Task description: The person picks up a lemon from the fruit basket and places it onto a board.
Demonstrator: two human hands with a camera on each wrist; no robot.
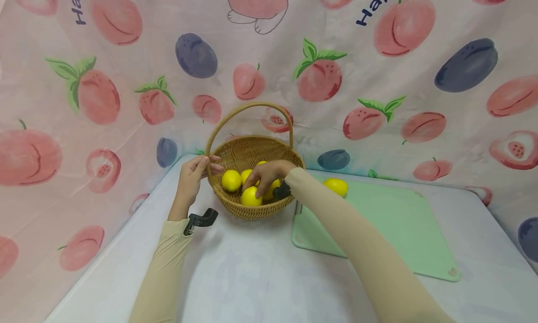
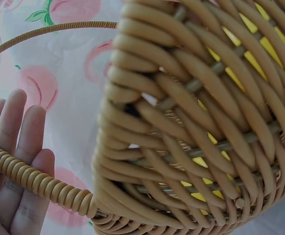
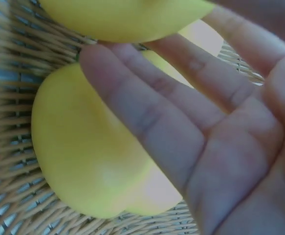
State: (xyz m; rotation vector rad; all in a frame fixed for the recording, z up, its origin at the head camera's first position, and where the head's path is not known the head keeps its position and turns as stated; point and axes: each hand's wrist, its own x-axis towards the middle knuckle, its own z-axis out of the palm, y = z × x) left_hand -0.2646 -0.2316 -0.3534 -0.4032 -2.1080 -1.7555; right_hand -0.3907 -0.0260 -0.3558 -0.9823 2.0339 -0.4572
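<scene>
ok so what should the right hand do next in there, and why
I'd probably lift the front yellow fruit straight up: the right hand is on it, other fruits crowd close by, and the left hand is at the handle, where it could steady the basket.

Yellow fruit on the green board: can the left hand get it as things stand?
Probably not directly: the left hand is at the basket's handle, and the basket and right forearm lie between it and the yellow fruit on the board.
</scene>
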